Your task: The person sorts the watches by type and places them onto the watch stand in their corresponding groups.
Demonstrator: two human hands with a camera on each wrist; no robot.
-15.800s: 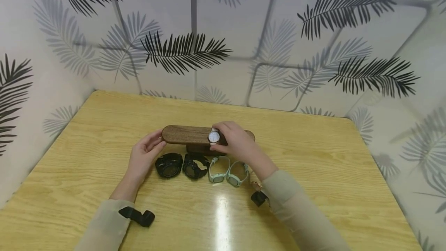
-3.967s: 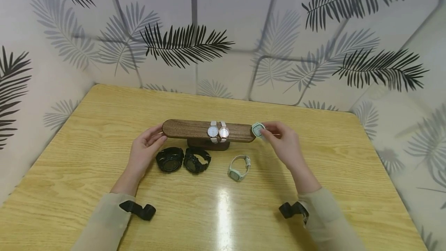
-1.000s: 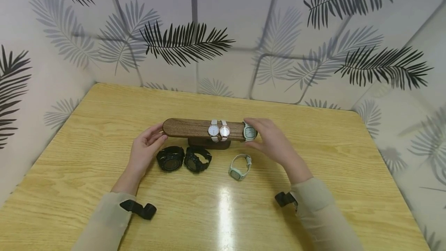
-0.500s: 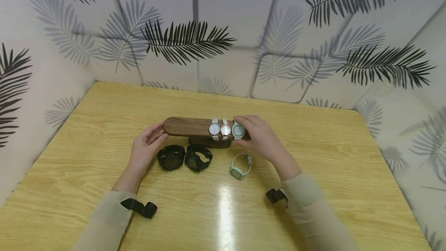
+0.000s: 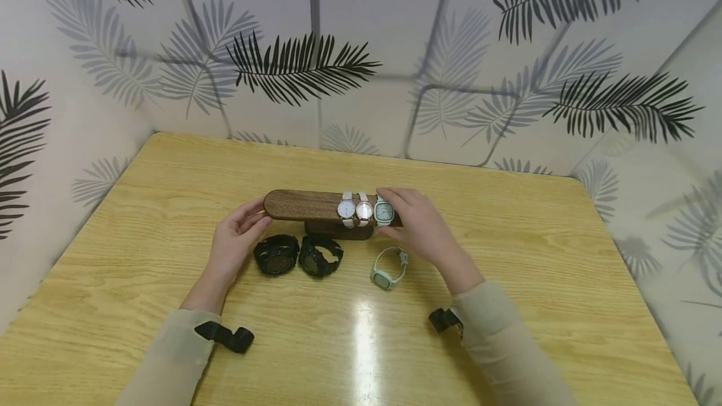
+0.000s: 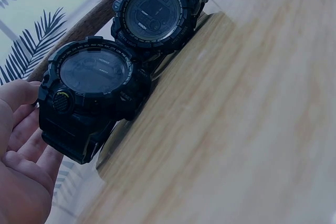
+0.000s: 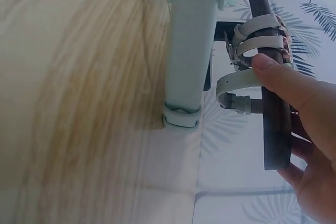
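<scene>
A dark wooden watch stand (image 5: 301,205) carries three wristwatches on its bar. Its left end is held between the thumb and fingers of my left hand (image 5: 232,240). Towards the right end, my right hand (image 5: 425,225) pinches a mint-green watch (image 5: 384,212) strapped round the bar. Left of it sit a rose-gold watch (image 5: 364,211) and a white-dialled watch (image 5: 346,208), both on pale straps. In the right wrist view, the mint strap (image 7: 239,81) loops below the bar, and my right thumb (image 7: 265,65) presses near its upper edge.
On the wooden table (image 5: 293,343), in front of the stand, lie two bulky black watches (image 5: 277,258) at the left. A second mint-green watch (image 5: 382,279) stands on its side nearer the right hand. A leaf-patterned wall (image 5: 361,111) rises behind the table.
The rose-gold watch joined the white-dialled one on the bar. Later my right hand brought a mint watch over the right end and slid it left beside them. My left hand stayed put.
</scene>
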